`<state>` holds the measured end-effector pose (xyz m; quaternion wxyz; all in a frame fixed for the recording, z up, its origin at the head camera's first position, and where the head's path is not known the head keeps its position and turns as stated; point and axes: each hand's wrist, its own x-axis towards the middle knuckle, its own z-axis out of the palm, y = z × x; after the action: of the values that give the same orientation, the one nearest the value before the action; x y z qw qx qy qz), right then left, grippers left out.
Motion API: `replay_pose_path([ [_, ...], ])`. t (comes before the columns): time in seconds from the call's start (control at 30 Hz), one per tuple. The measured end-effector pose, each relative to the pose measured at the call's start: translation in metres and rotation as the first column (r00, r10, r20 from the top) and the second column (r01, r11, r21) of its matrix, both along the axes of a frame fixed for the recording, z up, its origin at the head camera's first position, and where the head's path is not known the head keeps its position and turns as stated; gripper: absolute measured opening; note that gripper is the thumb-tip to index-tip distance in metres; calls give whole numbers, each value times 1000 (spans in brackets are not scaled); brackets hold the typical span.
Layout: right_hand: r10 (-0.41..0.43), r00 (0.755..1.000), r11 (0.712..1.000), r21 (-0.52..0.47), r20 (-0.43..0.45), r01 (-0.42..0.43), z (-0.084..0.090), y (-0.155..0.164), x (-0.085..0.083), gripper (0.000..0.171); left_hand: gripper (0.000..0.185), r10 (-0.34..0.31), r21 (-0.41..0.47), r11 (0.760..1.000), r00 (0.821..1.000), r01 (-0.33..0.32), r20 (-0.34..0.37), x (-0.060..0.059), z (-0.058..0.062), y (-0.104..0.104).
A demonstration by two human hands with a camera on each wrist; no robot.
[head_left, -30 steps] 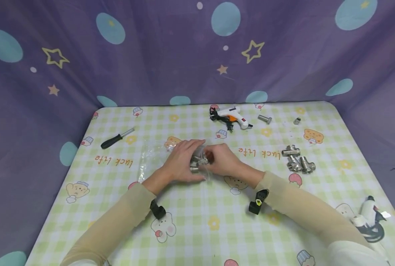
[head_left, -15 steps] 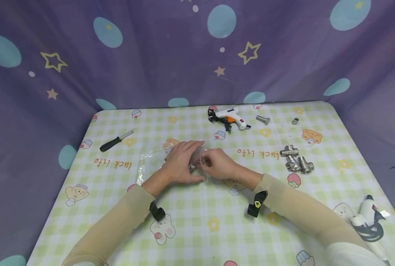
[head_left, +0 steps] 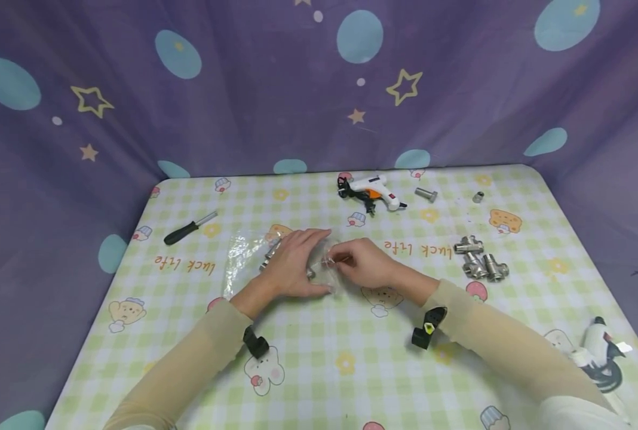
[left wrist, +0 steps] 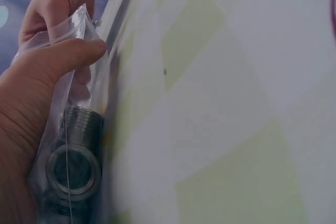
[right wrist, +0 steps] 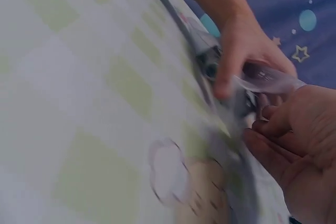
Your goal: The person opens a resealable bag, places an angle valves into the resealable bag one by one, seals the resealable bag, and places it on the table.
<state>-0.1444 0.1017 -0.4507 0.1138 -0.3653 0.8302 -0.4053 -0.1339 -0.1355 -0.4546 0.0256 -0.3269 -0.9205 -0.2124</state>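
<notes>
Head view, surroundings: glue gun (head_left: 375, 191) is seen at the far edge of the checked tablecloth (head_left: 319, 358); a bolt (head_left: 426, 194) and a small nut (head_left: 478, 196) lie to the right of the glue gun, a cluster of tee fittings (head_left: 479, 260) nearer and to its right, a black-handled screwdriver (head_left: 188, 228) well to its left. A second glue gun (head_left: 598, 353) rests at the cloth's near right edge.
Head view, hands: the clear plastic bag (head_left: 249, 254) lies near and to the left of the glue gun. The left hand (head_left: 292, 263) is laid over it, fingers straight and close together; the right hand (head_left: 363, 261) is curled, pinching the bag's edge.
Left wrist view: the bag (left wrist: 71, 103) is gripped between thumb and fingers (left wrist: 68, 56) of the left hand; a threaded metal fitting (left wrist: 73, 161) with a round open bore is seen inside, against the cloth (left wrist: 220, 108). The view of the rest of the bag is blocked by the palm.
Right wrist view: the picture is blurred; the bag's sealed strip (right wrist: 270, 80) is held by the curled right fingers (right wrist: 275, 129), with the left hand (right wrist: 244, 45) pressing beyond it.
</notes>
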Motion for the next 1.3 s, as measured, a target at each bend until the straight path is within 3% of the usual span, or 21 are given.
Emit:
replay_pose_path([
  [0.27, -42, 999, 999, 23, -15, 42, 21, 46, -14, 23, 121, 21, -41, 999, 1000, -21, 17, -1, 0, 1],
  [0.6, -151, 976, 974, 148, -157, 174, 49, 112, -19, 23, 122, 23, -50, 999, 999, -21, 34, 0, 0, 2],
  [0.8, -198, 949, 941, 223, -247, 254, 65, 146, -9, 22, 122, 30, -47, 999, 999, -28, 32, 0, 0, 3],
  [0.97, -219, 927, 898, 308, -306, 314, 68, 172, -4, 22, 122, 35, -40, 999, 999, -33, 31, 1, -1, 2],
  [1.17, -246, 929, 835, 426, -277, 348, 60, 198, 0, 23, 122, 33, -38, 999, 999, -32, 36, 1, -1, 2],
  [1.3, -236, 931, 819, 459, -280, 345, 53, 211, 0, 24, 122, 35, -41, 999, 999, -34, 37, 2, 0, 2],
])
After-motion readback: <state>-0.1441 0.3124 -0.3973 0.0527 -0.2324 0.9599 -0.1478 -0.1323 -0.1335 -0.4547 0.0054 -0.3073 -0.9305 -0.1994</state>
